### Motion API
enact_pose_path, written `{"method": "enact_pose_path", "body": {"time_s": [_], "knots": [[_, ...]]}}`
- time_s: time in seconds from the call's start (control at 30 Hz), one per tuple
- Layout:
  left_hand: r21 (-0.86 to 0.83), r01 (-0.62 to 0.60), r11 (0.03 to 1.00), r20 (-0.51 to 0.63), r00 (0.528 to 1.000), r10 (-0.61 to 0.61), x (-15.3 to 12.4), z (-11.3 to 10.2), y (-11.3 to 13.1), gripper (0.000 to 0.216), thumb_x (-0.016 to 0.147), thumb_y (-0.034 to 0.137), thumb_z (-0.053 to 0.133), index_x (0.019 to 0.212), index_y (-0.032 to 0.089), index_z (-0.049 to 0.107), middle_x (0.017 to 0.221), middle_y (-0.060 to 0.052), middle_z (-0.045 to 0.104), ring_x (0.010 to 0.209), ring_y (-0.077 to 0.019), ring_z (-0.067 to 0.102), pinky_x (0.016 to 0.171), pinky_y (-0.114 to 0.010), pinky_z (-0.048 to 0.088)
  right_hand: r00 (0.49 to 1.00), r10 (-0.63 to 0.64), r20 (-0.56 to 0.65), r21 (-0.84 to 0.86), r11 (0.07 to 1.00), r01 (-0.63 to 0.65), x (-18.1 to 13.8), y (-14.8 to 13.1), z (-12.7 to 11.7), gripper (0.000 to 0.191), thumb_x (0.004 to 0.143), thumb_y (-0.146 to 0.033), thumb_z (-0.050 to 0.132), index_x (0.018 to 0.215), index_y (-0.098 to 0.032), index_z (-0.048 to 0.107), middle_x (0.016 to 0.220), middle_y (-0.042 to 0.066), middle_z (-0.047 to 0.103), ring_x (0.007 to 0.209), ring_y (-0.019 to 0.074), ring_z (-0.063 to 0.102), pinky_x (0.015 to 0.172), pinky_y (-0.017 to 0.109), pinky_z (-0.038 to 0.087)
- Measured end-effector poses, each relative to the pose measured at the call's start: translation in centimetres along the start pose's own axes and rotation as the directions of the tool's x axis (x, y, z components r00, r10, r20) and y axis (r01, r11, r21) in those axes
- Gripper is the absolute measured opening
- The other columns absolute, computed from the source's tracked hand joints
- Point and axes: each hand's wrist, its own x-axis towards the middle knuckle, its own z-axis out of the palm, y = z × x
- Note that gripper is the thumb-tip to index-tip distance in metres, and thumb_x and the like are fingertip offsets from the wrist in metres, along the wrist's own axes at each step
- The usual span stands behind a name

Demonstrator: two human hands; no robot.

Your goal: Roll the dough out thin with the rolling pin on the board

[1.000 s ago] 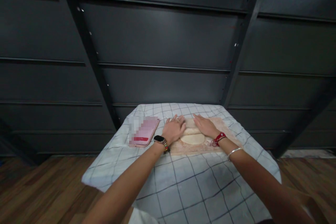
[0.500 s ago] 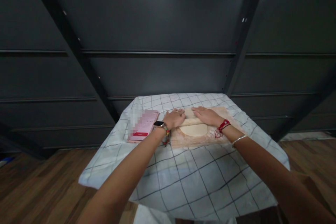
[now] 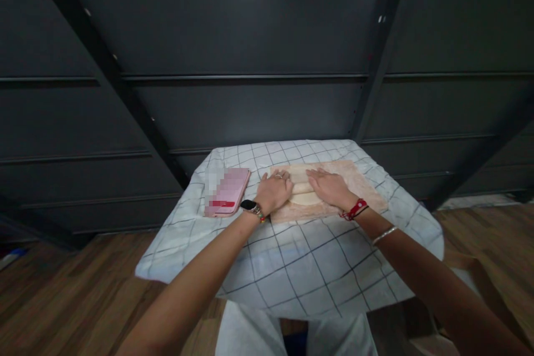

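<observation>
My left hand [image 3: 274,191] lies palm down over the left end of a pale rolling pin [image 3: 303,187], its fingers stretched forward. Over the pin's right end rests my right hand [image 3: 331,186], also flat with fingers extended. Beneath the pin is a flattened sheet of pale dough [image 3: 305,198], showing mostly on the near side and partly covered by my hands. The dough lies on a light brown, flour-dusted board or mat [image 3: 362,183].
A pink-edged phone [image 3: 233,189] lies left of the mat. A white checked cloth [image 3: 287,267] covers the small table. Dark panels [image 3: 250,111] stand right behind it. An open cardboard box [image 3: 479,283] sits on the floor at the right.
My hands and the rolling pin have moved slightly toward me over the dough, so less of its near side shows. The camera view has shifted a little.
</observation>
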Motion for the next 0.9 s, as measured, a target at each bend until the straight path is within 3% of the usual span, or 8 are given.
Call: {"method": "enact_pose_path", "body": {"time_s": [0.17,0.33,0.43,0.7,0.77,0.9], "knots": [[0.043,-0.041,0.998,-0.046,0.998,0.043,-3.0,-0.1,1.2,0.045,0.097,0.029,0.021,0.129,0.012,0.048,0.135,-0.013,0.052,0.128,-0.0249,0.042,0.106,-0.039,0.031,0.998,-0.028,-0.051,-0.075,0.997,0.024,-3.6,-1.6,-1.1,0.050,0.098,-0.034,0.024,0.131,-0.013,0.054,0.136,0.013,0.052,0.130,0.0279,0.043,0.100,0.045,0.038],[0.030,-0.046,0.998,-0.075,0.996,0.048,-5.6,0.1,2.1,0.048,0.097,0.031,0.024,0.134,0.009,0.044,0.140,-0.015,0.047,0.133,-0.0241,0.037,0.109,-0.038,0.026,0.992,-0.074,-0.098,-0.097,0.993,0.064,-6.2,-2.6,-1.5,0.049,0.098,-0.033,0.028,0.134,-0.010,0.052,0.140,0.014,0.047,0.131,0.0308,0.041,0.104,0.047,0.033],[0.024,-0.040,0.999,-0.037,0.998,0.040,-5.5,0.2,2.0,0.049,0.097,0.033,0.025,0.136,0.009,0.043,0.141,-0.014,0.046,0.135,-0.0239,0.034,0.109,-0.038,0.027,0.992,-0.093,-0.086,-0.082,0.993,0.086,-6.1,-2.4,-1.4,0.048,0.098,-0.031,0.029,0.134,-0.009,0.052,0.139,0.014,0.049,0.130,0.0299,0.042,0.105,0.046,0.033],[0.002,-0.040,0.999,0.015,0.999,0.040,-2.3,-0.6,0.7,0.048,0.095,0.035,0.025,0.133,0.018,0.048,0.142,-0.008,0.046,0.135,-0.0286,0.034,0.107,-0.051,0.028,0.994,-0.101,-0.043,0.027,0.994,0.102,-3.0,-0.9,-1.2,0.049,0.096,-0.035,0.032,0.136,-0.013,0.051,0.134,0.010,0.055,0.127,0.0237,0.046,0.103,0.039,0.038],[-0.003,-0.057,0.998,0.002,0.998,0.057,-2.4,-0.4,0.6,0.049,0.096,0.038,0.025,0.134,0.017,0.048,0.142,-0.008,0.047,0.135,-0.0292,0.034,0.107,-0.052,0.028,0.991,-0.113,-0.064,0.052,0.992,0.117,-3.1,-0.8,-0.9,0.049,0.095,-0.036,0.035,0.138,-0.016,0.049,0.133,0.009,0.056,0.126,0.0241,0.048,0.101,0.040,0.038],[0.010,-0.088,0.996,-0.083,0.993,0.089,-4.2,0.8,0.8,0.051,0.097,0.041,0.029,0.135,0.012,0.047,0.140,-0.011,0.048,0.135,-0.0290,0.034,0.110,-0.048,0.025,0.979,-0.102,-0.179,0.098,0.988,0.121,-4.4,-1.1,-0.2,0.040,0.091,-0.035,0.045,0.123,-0.018,0.062,0.121,0.008,0.064,0.111,0.0230,0.058,0.096,0.038,0.040]]}}
